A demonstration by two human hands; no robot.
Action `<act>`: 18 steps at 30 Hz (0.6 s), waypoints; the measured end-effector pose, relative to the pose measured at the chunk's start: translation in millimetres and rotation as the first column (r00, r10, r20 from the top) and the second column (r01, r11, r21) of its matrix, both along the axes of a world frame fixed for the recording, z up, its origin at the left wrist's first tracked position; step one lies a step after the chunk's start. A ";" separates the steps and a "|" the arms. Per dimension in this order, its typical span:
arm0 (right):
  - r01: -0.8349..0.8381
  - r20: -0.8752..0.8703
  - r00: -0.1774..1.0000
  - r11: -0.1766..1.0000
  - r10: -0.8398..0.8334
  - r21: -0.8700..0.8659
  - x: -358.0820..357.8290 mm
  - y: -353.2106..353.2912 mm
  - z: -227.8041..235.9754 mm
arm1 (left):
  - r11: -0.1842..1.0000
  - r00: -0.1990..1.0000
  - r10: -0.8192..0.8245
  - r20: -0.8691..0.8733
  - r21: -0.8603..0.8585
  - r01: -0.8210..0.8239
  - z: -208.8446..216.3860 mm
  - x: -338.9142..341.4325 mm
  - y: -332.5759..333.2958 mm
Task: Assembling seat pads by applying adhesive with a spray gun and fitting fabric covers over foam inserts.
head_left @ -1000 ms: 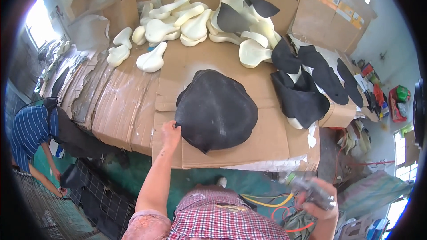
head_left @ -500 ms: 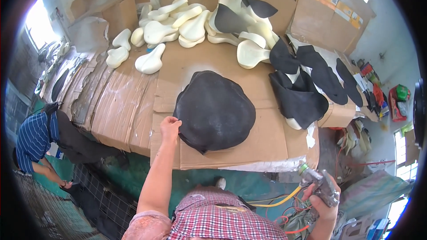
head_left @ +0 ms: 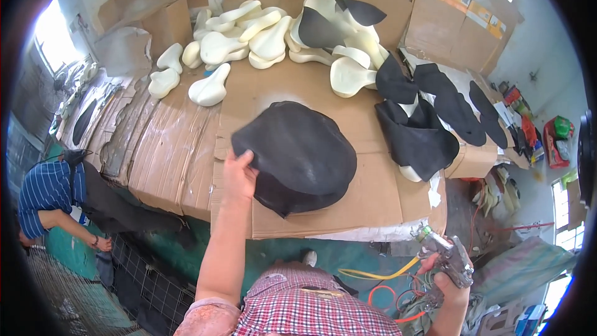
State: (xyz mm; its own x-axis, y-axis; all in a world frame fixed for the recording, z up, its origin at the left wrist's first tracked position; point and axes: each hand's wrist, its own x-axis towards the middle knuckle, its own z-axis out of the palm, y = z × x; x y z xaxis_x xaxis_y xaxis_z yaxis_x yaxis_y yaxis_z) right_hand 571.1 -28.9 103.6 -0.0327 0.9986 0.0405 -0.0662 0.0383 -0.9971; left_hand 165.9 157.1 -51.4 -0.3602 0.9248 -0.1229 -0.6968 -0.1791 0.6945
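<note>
My left hand (head_left: 239, 174) grips the left edge of a large black rounded cover (head_left: 298, 152) and lifts that side off the cardboard-covered table (head_left: 180, 149). A second black piece (head_left: 292, 198) lies under it. My right hand (head_left: 444, 274) is low at the right, below the table's edge, closed around a metal spray gun (head_left: 449, 256) with yellow and orange hoses trailing from it.
Several cream foam saddle forms (head_left: 255, 37) lie at the table's back. More black covers (head_left: 423, 124) are piled at the right. A person in a striped blue shirt (head_left: 43, 193) crouches at the left. Cardboard sheets line the back wall.
My left hand has raised the black cover's left edge and pulled it up off the table. My right hand with the spray gun has dropped lower and to the right.
</note>
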 end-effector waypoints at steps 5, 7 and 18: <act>-0.055 0.037 0.998 0.997 0.057 -0.061 5.6 -10.0 7.7 | 0.971 0.970 0.231 0.072 0.039 -0.234 92.6 -48.6 -42.0; -0.103 0.068 0.992 0.991 0.109 -0.090 5.3 -10.5 9.4 | 0.934 0.932 0.350 0.093 0.035 -0.354 98.6 -90.3 -63.1; 0.156 0.287 0.950 0.982 -0.119 -0.111 1.6 -27.5 36.1 | 0.603 0.672 0.724 0.154 0.330 -0.726 79.2 -220.1 -157.8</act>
State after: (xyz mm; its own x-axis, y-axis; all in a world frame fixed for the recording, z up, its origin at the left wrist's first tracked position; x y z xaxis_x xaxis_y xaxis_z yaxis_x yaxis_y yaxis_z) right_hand 572.7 -56.4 139.6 0.1137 0.9901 -0.0817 0.2111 -0.1044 -0.9719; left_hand -54.2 -0.8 27.8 -0.9314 0.3379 0.1356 -0.2366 -0.8447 0.4802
